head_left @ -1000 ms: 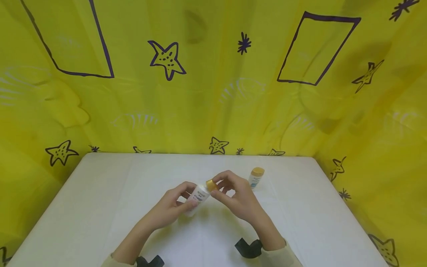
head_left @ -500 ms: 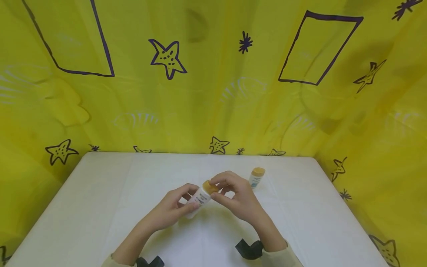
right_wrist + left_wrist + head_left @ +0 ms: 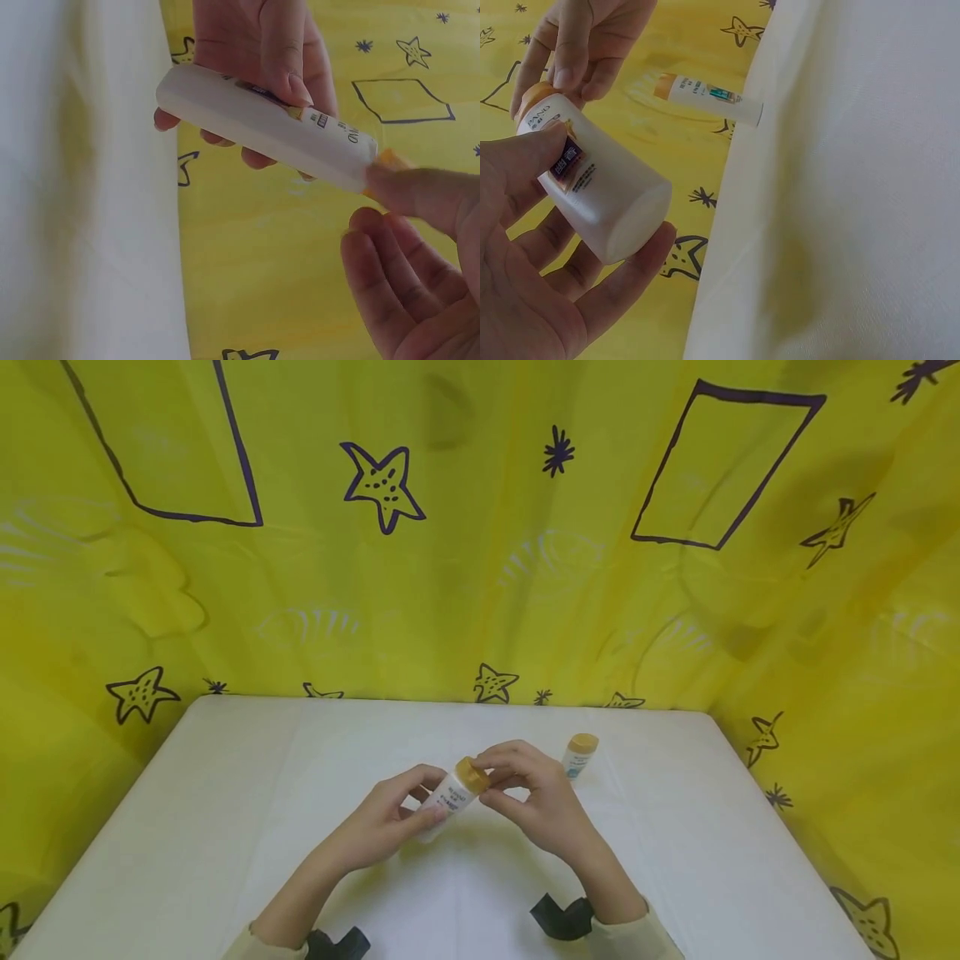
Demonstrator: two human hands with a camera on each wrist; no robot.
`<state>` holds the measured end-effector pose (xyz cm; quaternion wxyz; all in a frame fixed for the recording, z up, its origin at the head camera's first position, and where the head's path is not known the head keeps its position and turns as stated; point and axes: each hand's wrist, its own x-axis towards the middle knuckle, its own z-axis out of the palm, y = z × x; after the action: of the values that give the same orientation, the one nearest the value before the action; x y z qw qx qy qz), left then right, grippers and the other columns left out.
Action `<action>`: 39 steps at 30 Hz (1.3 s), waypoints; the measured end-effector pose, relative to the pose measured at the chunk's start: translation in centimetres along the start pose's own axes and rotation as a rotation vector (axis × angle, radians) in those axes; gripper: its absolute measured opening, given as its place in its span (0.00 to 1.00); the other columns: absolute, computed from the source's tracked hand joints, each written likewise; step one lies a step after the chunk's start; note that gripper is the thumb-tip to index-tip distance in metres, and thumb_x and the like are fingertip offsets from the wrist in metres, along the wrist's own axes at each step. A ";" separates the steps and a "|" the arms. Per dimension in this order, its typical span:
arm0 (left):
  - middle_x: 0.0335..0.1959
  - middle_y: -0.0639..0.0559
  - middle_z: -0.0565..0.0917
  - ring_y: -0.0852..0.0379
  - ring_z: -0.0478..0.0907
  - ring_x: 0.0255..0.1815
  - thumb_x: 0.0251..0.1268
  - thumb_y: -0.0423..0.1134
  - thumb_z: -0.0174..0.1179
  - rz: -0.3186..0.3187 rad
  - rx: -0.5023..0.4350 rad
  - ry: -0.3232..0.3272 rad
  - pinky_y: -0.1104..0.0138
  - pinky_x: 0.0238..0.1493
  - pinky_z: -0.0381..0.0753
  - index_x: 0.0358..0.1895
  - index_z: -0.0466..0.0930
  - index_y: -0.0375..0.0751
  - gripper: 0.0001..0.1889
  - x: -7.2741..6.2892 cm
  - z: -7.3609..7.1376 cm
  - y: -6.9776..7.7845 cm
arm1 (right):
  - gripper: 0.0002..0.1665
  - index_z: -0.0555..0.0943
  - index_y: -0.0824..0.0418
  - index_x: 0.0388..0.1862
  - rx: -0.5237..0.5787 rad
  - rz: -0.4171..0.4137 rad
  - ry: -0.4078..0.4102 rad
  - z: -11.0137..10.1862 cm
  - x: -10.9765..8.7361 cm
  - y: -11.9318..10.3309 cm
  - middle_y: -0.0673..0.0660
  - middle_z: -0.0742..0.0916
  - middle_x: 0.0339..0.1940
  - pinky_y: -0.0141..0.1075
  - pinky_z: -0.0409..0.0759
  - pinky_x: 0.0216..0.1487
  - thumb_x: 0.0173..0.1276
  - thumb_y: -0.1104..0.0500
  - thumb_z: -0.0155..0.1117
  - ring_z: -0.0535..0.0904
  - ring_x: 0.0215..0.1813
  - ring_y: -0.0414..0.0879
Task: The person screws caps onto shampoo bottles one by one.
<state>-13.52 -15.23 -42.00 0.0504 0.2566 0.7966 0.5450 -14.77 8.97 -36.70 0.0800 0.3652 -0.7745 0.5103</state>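
My left hand [image 3: 378, 827] grips a white shampoo-type bottle [image 3: 452, 797], which leans with its gold cap [image 3: 471, 773] up and to the right. In the left wrist view the thumb lies across the dark printed label and the fingers curl round behind and under the base. My right hand [image 3: 543, 797] pinches the cap between thumb and fingers. From the right wrist view, the thumb covers much of the cap, and the other fingers curve below it. The bottle is held above the table.
A second white bottle with a gold cap [image 3: 582, 743] stands upright on the white table [image 3: 300, 760], behind the right hand. A yellow curtain [image 3: 465, 568] with drawn starfish surrounds the table's back and sides. Dark wrist mounts [image 3: 561, 917] sit at both sleeves.
A second ago the cap looked narrower, with white showing between it and the bottle; now its broad gold side shows, right against the bottle. My hands stay nearly in place; the view shifts slightly.
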 end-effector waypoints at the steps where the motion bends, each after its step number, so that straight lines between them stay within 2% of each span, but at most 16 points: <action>1: 0.48 0.51 0.83 0.47 0.79 0.48 0.72 0.44 0.60 0.004 0.001 0.000 0.64 0.40 0.85 0.59 0.75 0.50 0.16 0.0 0.0 0.0 | 0.19 0.83 0.69 0.47 -0.001 -0.007 0.003 -0.1 0.1 -0.3 0.63 0.84 0.49 0.43 0.87 0.44 0.55 0.77 0.72 0.85 0.45 0.52; 5: 0.47 0.52 0.83 0.48 0.79 0.47 0.72 0.44 0.60 0.019 0.001 -0.006 0.64 0.40 0.85 0.58 0.75 0.51 0.15 0.0 0.2 0.1 | 0.19 0.83 0.65 0.45 0.007 0.000 0.010 -0.1 -0.1 0.4 0.62 0.84 0.54 0.46 0.86 0.47 0.54 0.72 0.76 0.83 0.53 0.53; 10: 0.47 0.53 0.83 0.49 0.79 0.47 0.73 0.44 0.60 0.030 0.003 -0.012 0.64 0.40 0.85 0.58 0.75 0.51 0.14 0.0 0.4 0.2 | 0.18 0.83 0.58 0.44 0.025 0.003 0.010 0.1 -0.4 2.0 0.57 0.83 0.58 0.41 0.84 0.53 0.55 0.66 0.78 0.82 0.58 0.54; 16: 0.47 0.53 0.83 0.52 0.79 0.47 0.73 0.45 0.60 0.027 0.006 -0.011 0.62 0.40 0.86 0.57 0.76 0.51 0.14 -0.1 0.4 0.4 | 0.16 0.83 0.56 0.42 0.027 -0.009 0.018 0.3 -0.5 2.1 0.55 0.85 0.55 0.40 0.85 0.51 0.56 0.64 0.78 0.83 0.55 0.51; 23: 0.49 0.51 0.83 0.48 0.79 0.48 0.72 0.43 0.60 0.037 -0.013 0.017 0.64 0.40 0.86 0.58 0.75 0.50 0.15 -0.2 0.2 0.3 | 0.18 0.84 0.55 0.48 0.025 0.024 0.006 0.3 -0.5 1.9 0.53 0.85 0.55 0.40 0.86 0.49 0.58 0.63 0.77 0.84 0.53 0.46; 27: 0.50 0.52 0.83 0.47 0.79 0.48 0.71 0.43 0.61 0.028 -0.013 0.027 0.64 0.40 0.86 0.58 0.75 0.50 0.15 -0.1 0.1 0.3 | 0.19 0.84 0.58 0.50 0.009 -0.007 0.008 0.3 -0.6 1.9 0.56 0.85 0.55 0.41 0.86 0.47 0.59 0.67 0.75 0.85 0.50 0.48; 34: 0.49 0.51 0.83 0.47 0.79 0.47 0.72 0.43 0.61 0.036 -0.005 0.030 0.64 0.40 0.86 0.58 0.75 0.49 0.15 -0.1 0.1 0.2 | 0.19 0.84 0.65 0.45 0.004 -0.061 0.030 0.3 -0.6 2.3 0.63 0.85 0.52 0.42 0.87 0.43 0.55 0.77 0.72 0.85 0.47 0.51; 39: 0.48 0.51 0.83 0.48 0.79 0.47 0.72 0.43 0.61 0.036 -0.007 0.026 0.64 0.39 0.86 0.58 0.76 0.49 0.15 -0.1 0.1 0.3 | 0.18 0.84 0.61 0.46 0.005 -0.072 0.025 0.2 -0.6 2.3 0.60 0.85 0.52 0.40 0.87 0.44 0.57 0.73 0.73 0.85 0.47 0.49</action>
<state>-13.26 -15.11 -41.83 0.0310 0.2634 0.7906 0.5519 -15.79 9.56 -38.82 0.1067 0.3867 -0.7585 0.5136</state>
